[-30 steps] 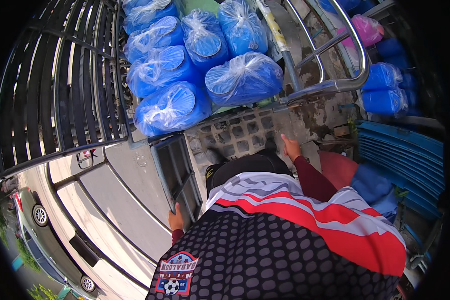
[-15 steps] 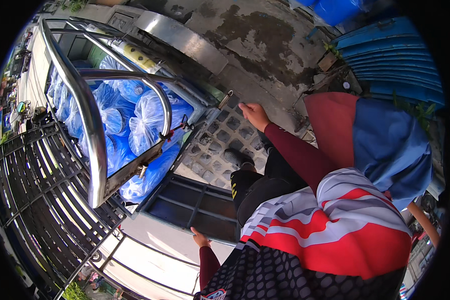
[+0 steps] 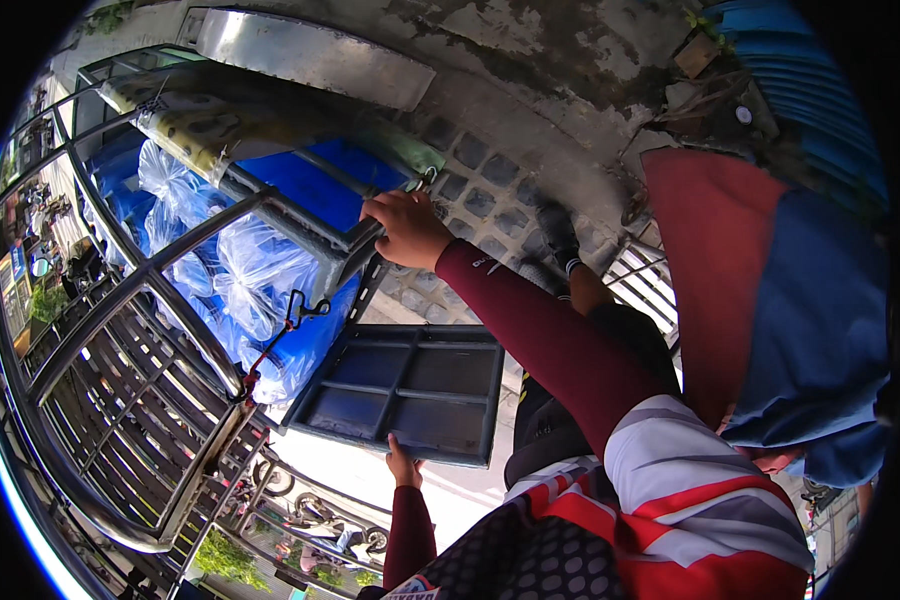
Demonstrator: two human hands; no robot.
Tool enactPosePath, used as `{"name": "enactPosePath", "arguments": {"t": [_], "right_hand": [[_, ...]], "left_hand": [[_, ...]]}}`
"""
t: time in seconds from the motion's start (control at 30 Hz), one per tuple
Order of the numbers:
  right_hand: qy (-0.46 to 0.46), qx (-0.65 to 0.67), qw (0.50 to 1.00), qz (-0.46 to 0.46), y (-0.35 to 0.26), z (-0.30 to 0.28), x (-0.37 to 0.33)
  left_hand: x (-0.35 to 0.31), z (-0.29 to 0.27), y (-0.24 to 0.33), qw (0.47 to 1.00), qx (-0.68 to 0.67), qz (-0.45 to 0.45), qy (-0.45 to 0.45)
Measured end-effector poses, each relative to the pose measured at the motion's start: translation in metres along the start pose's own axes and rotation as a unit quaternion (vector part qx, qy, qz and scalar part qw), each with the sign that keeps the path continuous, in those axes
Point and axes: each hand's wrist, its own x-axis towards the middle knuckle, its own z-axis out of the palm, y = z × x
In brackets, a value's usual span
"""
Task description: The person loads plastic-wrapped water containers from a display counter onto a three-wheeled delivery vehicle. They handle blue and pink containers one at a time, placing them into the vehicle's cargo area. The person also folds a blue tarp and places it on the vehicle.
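Nearest, left hand (image 3: pixel 402 466) sits at the near edge of the grey panel (image 3: pixel 402 392), fingers curled on that edge, though how firmly is unclear. Panel is tilted, long axis running sideways, and it leans toward the cart (image 3: pixel 160 330) on its left. Farther out, right hand (image 3: pixel 406 226) is clamped around the cart's metal bar (image 3: pixel 362 250) just beyond the panel's far edge, with blue bags (image 3: pixel 260 285) left of the panel; left hand is the closer one.
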Motion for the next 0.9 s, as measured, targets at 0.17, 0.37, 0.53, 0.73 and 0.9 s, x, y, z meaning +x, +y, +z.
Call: {"name": "enactPosePath", "arguments": {"t": [0.17,0.37,0.53,0.73,0.9], "right_hand": [[0.033,0.010,0.999,0.000,0.009,0.004,-0.002],[0.013,-0.064,0.996,-0.054,0.032,-0.010,0.000],[0.166,-0.086,0.976,0.109,0.065,-0.026,-0.028],[0.033,0.257,0.887,0.383,0.081,-0.042,-0.023],[0.041,0.316,0.854,0.411,0.049,-0.044,-0.010]], "left_hand": [[-0.024,0.025,0.044,0.995,-0.056,0.052,-0.068],[-0.057,0.062,0.096,0.950,-0.257,0.119,-0.130],[-0.133,0.113,0.126,0.899,-0.276,0.314,-0.133],[-0.160,0.102,0.175,0.695,0.266,0.668,-0.036],[-0.096,0.081,0.215,0.613,0.321,0.716,0.096]]}}
